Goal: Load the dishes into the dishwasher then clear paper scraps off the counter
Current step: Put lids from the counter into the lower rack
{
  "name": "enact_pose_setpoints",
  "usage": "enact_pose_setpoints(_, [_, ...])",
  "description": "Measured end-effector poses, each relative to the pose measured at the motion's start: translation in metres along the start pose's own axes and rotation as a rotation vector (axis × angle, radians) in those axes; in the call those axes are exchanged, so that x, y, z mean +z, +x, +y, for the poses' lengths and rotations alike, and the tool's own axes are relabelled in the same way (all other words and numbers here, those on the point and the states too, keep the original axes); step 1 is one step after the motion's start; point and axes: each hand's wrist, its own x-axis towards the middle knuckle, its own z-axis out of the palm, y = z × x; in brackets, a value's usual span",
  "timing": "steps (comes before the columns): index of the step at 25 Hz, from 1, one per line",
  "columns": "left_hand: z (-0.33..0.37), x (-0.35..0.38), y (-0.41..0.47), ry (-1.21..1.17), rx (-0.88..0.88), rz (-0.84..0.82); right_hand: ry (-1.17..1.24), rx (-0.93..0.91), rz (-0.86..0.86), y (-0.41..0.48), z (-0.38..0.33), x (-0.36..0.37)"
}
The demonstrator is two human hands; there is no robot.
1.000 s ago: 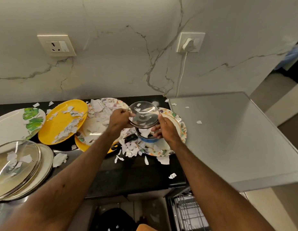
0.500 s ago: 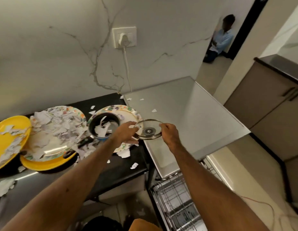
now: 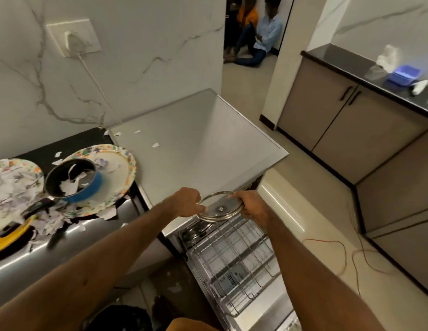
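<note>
Above the pulled-out dishwasher rack point(image 3: 234, 261), left hand point(image 3: 186, 203) and right hand point(image 3: 252, 206) grasp the glass lid point(image 3: 220, 209) by its rim. Lower it on edge between 2 tines.

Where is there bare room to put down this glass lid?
The grey dishwasher top is bare from the floral plate to its right edge, save a few paper scraps near the wall. The wire rack under the glass lid is open in its front rows. The counter around the blue pot is crowded, heaped with scraps.
</note>
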Motion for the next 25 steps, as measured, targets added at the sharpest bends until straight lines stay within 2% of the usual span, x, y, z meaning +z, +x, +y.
enact_pose_setpoints(5, [0.058, 0.047, 0.008, -0.031, 0.132, 0.035, 0.042, 0.084, -0.038, 0.001, 0.052, -0.054])
enact_pose_setpoints(7, [0.078, 0.066, 0.013, -0.036, 0.212, -0.016, 0.076, 0.140, 0.040, 0.008, 0.077, -0.064])
enact_pose_setpoints(11, [0.101, 0.110, 0.032, 0.031, 0.258, -0.178, -0.012, 0.266, 0.194, 0.029, 0.129, -0.073])
enact_pose_setpoints(14, [0.101, 0.143, 0.060, 0.212, 0.250, -0.175, 0.039, 0.300, 0.205, 0.044, 0.157, -0.073])
enact_pose_setpoints(19, [0.084, 0.198, 0.126, 0.233, 0.186, -0.121, 0.213, 0.336, 0.294, 0.090, 0.216, -0.059])
enact_pose_setpoints(25, [0.048, 0.266, 0.219, 0.199, 0.058, 0.004, 0.451, 0.269, 0.158, 0.162, 0.278, -0.030])
